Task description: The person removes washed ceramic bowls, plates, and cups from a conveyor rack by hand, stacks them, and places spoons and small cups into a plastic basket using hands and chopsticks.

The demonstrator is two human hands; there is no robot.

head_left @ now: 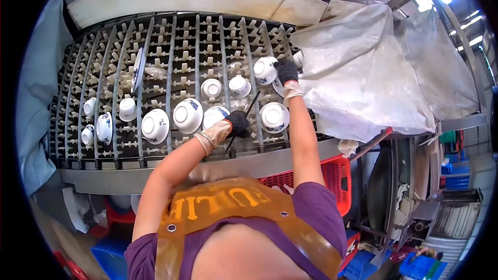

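Observation:
My left hand (238,124), in a black glove, is closed round a thin dark stick (253,102) above the rack, beside a white bowl with blue pattern (215,116). Further right, my right hand (286,71), also black-gloved, grips the edge of a patterned white bowl (265,70). Another bowl (274,117) sits upside down below it. Between my hands a small white cup (239,87) rests on the pegs, with a second small bowl (211,88) to its left.
The pegged rack (171,72) spreads leftward with several bowls and an upright plate (137,70). A plastic sheet (363,72) hangs at the right. A metal ledge (114,181) runs along the front, above a red crate (337,184).

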